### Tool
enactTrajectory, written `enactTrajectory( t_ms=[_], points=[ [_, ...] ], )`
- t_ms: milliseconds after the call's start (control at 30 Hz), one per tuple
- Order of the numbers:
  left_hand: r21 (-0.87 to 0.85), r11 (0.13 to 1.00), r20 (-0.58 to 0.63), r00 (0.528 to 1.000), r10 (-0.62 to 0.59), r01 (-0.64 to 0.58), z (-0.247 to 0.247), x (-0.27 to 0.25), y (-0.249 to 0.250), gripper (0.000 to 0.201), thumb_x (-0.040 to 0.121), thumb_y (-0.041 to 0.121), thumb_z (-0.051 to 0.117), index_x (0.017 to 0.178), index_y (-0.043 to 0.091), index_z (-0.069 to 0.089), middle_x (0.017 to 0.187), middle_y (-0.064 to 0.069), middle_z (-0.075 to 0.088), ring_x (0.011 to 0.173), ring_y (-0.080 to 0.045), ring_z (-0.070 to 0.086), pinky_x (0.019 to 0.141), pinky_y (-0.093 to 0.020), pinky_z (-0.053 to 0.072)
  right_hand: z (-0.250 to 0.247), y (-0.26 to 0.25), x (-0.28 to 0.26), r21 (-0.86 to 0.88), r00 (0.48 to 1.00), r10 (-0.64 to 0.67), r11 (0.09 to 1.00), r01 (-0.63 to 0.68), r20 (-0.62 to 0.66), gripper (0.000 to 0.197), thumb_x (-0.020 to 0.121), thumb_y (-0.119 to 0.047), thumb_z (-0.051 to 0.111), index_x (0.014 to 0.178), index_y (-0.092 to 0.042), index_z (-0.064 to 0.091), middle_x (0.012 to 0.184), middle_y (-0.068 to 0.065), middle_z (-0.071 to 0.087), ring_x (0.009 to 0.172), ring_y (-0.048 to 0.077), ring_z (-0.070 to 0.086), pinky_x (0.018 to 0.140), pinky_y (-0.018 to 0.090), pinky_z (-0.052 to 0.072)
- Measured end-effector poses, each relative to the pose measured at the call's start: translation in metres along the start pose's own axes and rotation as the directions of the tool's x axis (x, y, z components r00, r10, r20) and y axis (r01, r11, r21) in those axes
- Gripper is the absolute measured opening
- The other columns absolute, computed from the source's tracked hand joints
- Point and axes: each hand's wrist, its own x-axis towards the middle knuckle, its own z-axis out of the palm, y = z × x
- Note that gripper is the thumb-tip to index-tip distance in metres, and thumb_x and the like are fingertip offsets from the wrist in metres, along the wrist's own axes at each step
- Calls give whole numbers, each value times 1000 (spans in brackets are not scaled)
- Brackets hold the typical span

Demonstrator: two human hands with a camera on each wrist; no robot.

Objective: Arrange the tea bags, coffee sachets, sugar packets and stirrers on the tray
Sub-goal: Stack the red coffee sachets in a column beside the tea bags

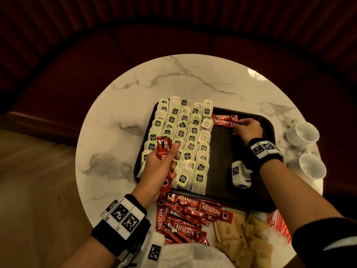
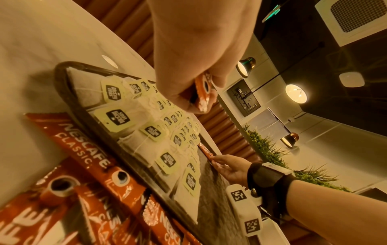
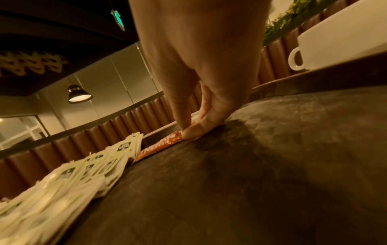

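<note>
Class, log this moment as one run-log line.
left hand: holds coffee sachets | right hand: presses sachet onto tray | tea bags: placed

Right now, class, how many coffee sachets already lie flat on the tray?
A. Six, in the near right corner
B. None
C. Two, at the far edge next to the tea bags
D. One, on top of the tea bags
C: two Nescafe sachets lie side by side at the far edge of the tray, beside the tea bags, with the right hand touching their end; the left hand grips more.
</note>
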Motion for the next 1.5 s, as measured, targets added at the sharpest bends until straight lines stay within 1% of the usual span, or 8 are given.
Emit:
enactTrajectory(
  t_ms=[100,367,500,667,800,900,1067,1500],
  points=[
    [-16,1000,8,1000,5,-5,1,0,0,37,90,34,63,107,2,60,65,4,58,46,-6,45,40,-19,39,-2,1,1,98,1000,19,995,-19,-5,27,84,-11,76,107,-13,62,91,6,71,74,17,71,86,34,59],
    [-205,977,97,995,-29,49,9,-4,5,37,96,45,46,92,10,57,62,1,50,51,-9,49,44,-21,45,-11,-23,-67,252,987,-143,960,122,67,11,93,-10,64,98,-20,64,103,15,70,75,14,66,74,29,56],
    [-259,965,87,996,-12,34,12,-6,4,38,97,46,41,92,10,53,66,1,54,59,-11,55,62,-24,53,-10,-40,-163,229,851,-260,959,170,457,7,95,-24,62,98,-20,66,90,-2,67,74,6,62,67,21,52],
    [-299,954,28,999,-25,32,13,-6,3,40,98,50,37,97,14,54,73,1,58,70,-12,59,79,-36,55,4,-35,-220,170,725,-293,956,240,623,24,84,-30,77,99,-15,66,89,0,69,68,7,70,60,23,57],
    [-320,947,-15,999,-36,29,14,-6,4,43,97,50,38,116,13,51,90,-2,60,81,-15,63,79,-39,56,10,-27,-227,199,757,-308,951,235,577,29,77,-18,83,101,-17,66,91,2,66,70,16,69,70,40,62],
    [-310,950,19,1000,-22,27,13,-6,3,52,98,48,39,140,19,39,119,-8,62,105,-23,66,88,-41,56,5,-24,-221,271,789,-308,944,186,532,28,79,-17,82,105,-14,71,95,3,73,76,19,72,68,32,60],
    [-231,973,83,996,38,-18,9,-7,4,21,99,28,49,113,12,52,68,4,46,55,-5,47,51,-19,45,-11,-23,-203,348,840,-268,932,102,472,30,78,-15,80,107,-17,72,92,7,74,78,12,68,67,23,55],
    [-89,995,200,978,60,-42,9,-8,2,16,84,23,69,87,13,58,58,6,49,43,-4,36,38,-16,30,-32,-17,-184,390,773,-218,920,-42,596,26,77,-22,71,101,-12,75,103,9,75,92,15,70,68,18,55]
  ],
)
